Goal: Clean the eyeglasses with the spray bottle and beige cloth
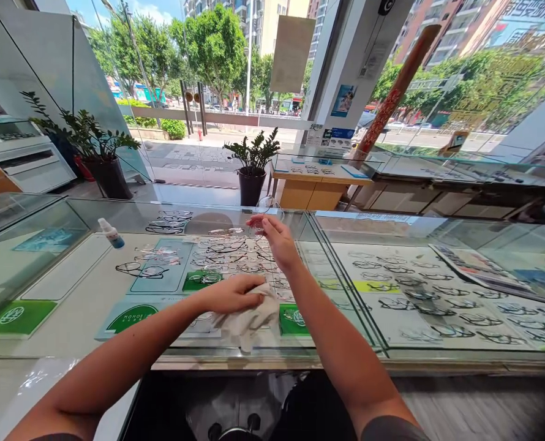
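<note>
Over the glass counter, my left hand has its fingers closed on a crumpled whitish cloth, which hangs down near the counter's front edge. My right hand is raised farther out, its thumb and fingers pinched on a pair of thin-framed glasses. The lenses are faint against the bright background. Rows of glasses lie behind and below my hands. To the left, a small spray bottle with blue liquid stands tilted in the view, near a dark-framed pair of glasses.
More glasses and a magazine-like sheet are in the right-hand section. Potted plants stand beyond the counter, near a wooden table. A dark stool is below the front edge.
</note>
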The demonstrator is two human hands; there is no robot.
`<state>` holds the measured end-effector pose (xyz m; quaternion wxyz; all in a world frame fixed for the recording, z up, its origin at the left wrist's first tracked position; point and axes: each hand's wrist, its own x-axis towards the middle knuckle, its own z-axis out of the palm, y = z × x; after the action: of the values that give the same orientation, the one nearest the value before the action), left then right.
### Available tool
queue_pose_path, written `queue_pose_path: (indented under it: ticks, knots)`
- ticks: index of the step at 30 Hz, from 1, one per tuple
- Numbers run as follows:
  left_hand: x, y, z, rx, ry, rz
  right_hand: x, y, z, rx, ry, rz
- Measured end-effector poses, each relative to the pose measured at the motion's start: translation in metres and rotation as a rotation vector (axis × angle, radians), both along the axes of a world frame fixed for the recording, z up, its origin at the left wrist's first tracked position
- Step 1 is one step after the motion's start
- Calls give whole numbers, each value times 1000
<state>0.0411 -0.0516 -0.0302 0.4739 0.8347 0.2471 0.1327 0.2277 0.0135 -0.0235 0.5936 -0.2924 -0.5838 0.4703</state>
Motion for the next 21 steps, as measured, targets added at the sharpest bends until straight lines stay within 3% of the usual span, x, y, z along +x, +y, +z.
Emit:
queue_pose_path:
  ticks: [2, 5, 9, 11, 17, 21]
  knots:
    - [-8, 10, 3, -195, -162, 85, 1, 0, 1, -1, 14, 2]
    - [-18, 23, 5, -414, -355, 321, 2, -1, 2, 2, 40, 18]
    - [-26, 37, 9, -461, -622, 678, 1, -4, 4, 5, 36, 22]
    - [-29, 42, 11, -459, -696, 768, -1, -5, 4, 6, 19, 30]
    - [-36, 49, 9, -608, -769, 689, -3, -7, 1, 10, -9, 69]
    - [-37, 50, 6, -619, -834, 628, -5, -8, 0, 13, -31, 76]
